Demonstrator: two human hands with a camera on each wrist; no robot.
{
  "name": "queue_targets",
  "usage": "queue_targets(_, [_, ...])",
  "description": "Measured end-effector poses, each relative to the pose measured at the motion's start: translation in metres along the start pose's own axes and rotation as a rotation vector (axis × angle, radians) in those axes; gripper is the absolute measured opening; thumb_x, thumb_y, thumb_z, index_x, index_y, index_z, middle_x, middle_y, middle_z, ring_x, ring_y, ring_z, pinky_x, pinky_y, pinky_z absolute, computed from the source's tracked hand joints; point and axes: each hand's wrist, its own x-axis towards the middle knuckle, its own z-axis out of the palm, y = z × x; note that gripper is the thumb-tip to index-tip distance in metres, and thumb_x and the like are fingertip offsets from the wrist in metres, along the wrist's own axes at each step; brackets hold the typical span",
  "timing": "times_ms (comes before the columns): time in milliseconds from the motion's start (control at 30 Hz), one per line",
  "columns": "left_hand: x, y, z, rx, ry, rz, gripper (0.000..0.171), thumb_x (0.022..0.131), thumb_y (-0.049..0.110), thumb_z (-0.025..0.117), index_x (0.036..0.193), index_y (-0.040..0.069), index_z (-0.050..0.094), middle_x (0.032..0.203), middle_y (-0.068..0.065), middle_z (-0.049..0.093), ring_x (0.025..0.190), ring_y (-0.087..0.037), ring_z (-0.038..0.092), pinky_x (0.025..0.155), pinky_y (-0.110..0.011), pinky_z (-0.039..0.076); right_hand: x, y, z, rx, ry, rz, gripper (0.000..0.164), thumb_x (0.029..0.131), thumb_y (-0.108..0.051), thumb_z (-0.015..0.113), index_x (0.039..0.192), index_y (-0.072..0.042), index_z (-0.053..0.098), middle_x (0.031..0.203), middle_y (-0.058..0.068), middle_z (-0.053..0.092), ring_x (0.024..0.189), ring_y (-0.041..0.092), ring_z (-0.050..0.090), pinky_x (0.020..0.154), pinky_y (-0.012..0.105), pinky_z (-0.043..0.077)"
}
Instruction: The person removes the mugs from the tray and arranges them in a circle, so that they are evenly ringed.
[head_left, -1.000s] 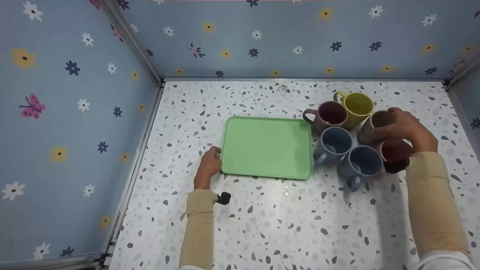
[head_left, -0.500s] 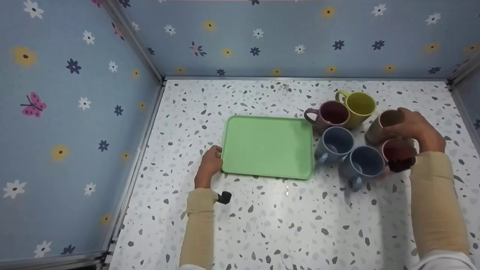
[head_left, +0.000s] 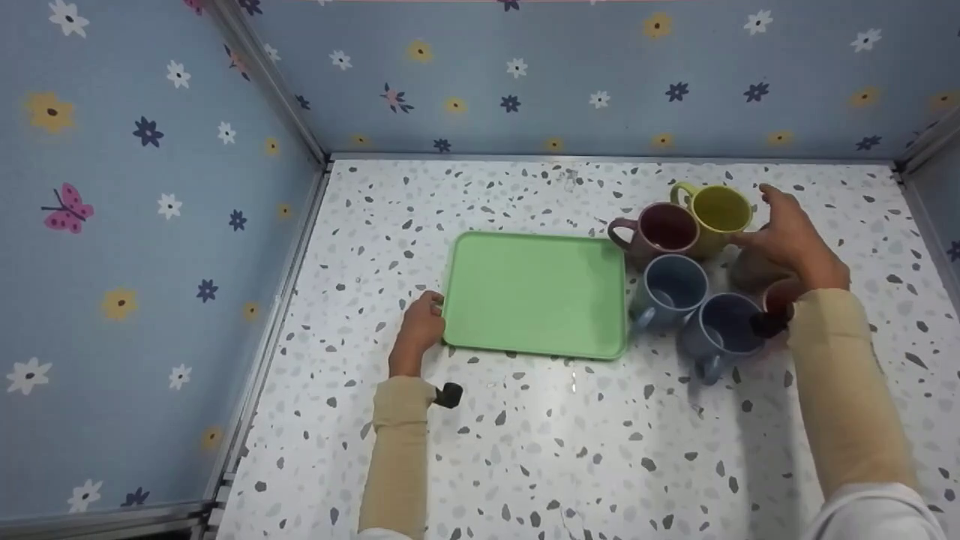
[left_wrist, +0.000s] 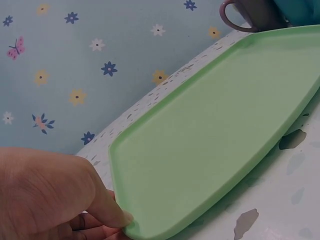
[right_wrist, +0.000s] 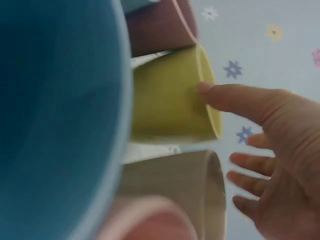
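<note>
My left hand pinches the left edge of a flat light-green tray, thumb on the rim and fingers at its outer side in the left wrist view. My right hand is spread over the mugs at the right. Its thumb is at the rim of a yellow mug, the other fingers apart and holding nothing. Below that hand stands a grey-beige mug, partly hidden by it in the head view. A pink-red mug is partly covered by the wrist.
A maroon mug and two blue mugs stand close together between the tray and the right hand. Flower-patterned walls bound the speckled white table at the back and sides.
My right hand has let go of the grey-beige mug and moved left and back to the yellow mug. Earlier that mug shifted slightly right. The left hand and tray have not moved.
</note>
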Motion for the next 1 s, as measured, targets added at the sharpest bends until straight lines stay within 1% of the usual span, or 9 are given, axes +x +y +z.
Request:
queue_targets(33, [0.000,0.000,0.000,0.000,0.001,-0.002,0.050,0.083,-0.004,0.036,0.130,0.005,0.049,0.121,-0.018,0.056,0.112,-0.031,0.052,0.093,-0.043,0.043,0.002,-0.002,0.002,0.010,0.005,-0.011,0.105,0.082,-0.033,0.073,0.152,0.001,0.002,0.150,0.036,0.016,0.133,0.053,0.024,0.107,0.064,0.021])
queue_targets(133, [0.001,0.001,-0.001,0.011,0.005,0.002,0.050,0.083,-0.005,0.035,0.130,0.004,0.049,0.121,-0.019,0.056,0.112,-0.031,0.053,0.094,-0.044,0.043,0.008,-0.008,0.006,0.036,0.006,-0.027,0.105,0.083,-0.030,0.073,0.152,-0.002,0.000,0.151,0.035,0.016,0.137,0.052,0.020,0.108,0.064,0.019])
queue_targets(333, [0.002,-0.001,-0.001,0.025,0.016,0.025,0.047,0.083,-0.003,0.036,0.128,0.003,0.050,0.117,-0.018,0.056,0.108,-0.030,0.053,0.093,-0.043,0.043,0.013,-0.013,0.009,0.099,-0.052,0.016,0.110,0.084,-0.032,0.072,0.153,-0.010,-0.011,0.157,0.028,0.007,0.140,0.049,0.017,0.110,0.064,0.017])
queue_targets(467, [0.002,-0.002,0.000,0.034,0.027,0.035,0.046,0.084,-0.002,0.036,0.127,0.003,0.051,0.116,-0.017,0.056,0.108,-0.030,0.053,0.094,-0.043,0.042,0.014,-0.011,0.012,0.111,-0.055,0.017,0.112,0.084,-0.031,0.072,0.152,-0.011,-0.015,0.157,0.028,0.006,0.140,0.049,0.017,0.110,0.063,0.016])
queue_targets(533, [0.002,-0.003,0.000,0.038,0.030,0.035,0.046,0.084,-0.002,0.036,0.127,0.003,0.051,0.116,-0.018,0.056,0.107,-0.030,0.053,0.094,-0.043,0.042,0.015,-0.009,0.014,0.108,-0.037,0.020,0.114,0.083,-0.033,0.073,0.152,-0.011,-0.015,0.156,0.028,0.008,0.139,0.050,0.020,0.110,0.063,0.017])
queue_targets(633, [0.002,-0.003,0.001,0.042,0.026,0.023,0.045,0.085,-0.001,0.036,0.128,0.003,0.050,0.116,-0.017,0.056,0.107,-0.030,0.053,0.093,-0.043,0.043,0.014,-0.007,0.016,0.111,-0.005,0.018,0.116,0.081,-0.036,0.075,0.152,-0.010,-0.014,0.154,0.030,0.015,0.135,0.051,0.027,0.109,0.063,0.020])
queue_targets(733, [0.002,-0.003,0.002,0.034,0.016,0.007,0.045,0.087,-0.001,0.036,0.129,0.004,0.050,0.117,-0.017,0.056,0.108,-0.030,0.053,0.093,-0.043,0.043,0.012,-0.006,0.017,0.110,0.022,0.015,0.119,0.079,-0.038,0.076,0.152,-0.009,-0.014,0.152,0.031,0.020,0.133,0.051,0.031,0.108,0.062,0.023])
queue_targets(867, [0.002,-0.003,0.002,0.035,0.019,0.015,0.045,0.086,-0.001,0.036,0.129,0.004,0.050,0.117,-0.018,0.056,0.108,-0.030,0.053,0.093,-0.043,0.043,0.009,-0.006,0.016,0.104,0.031,0.017,0.122,0.077,-0.041,0.077,0.152,-0.011,-0.014,0.152,0.031,0.021,0.131,0.051,0.032,0.107,0.064,0.024])
queue_targets(1000, [0.001,-0.002,0.000,0.019,0.008,0.020,0.047,0.086,-0.003,0.035,0.129,0.004,0.049,0.119,-0.018,0.055,0.108,-0.030,0.052,0.091,-0.043,0.043,0.007,-0.006,0.016,0.064,0.055,0.011,0.124,0.075,-0.045,0.078,0.152,-0.010,-0.011,0.148,0.033,0.028,0.126,0.051,0.038,0.103,0.064,0.029])
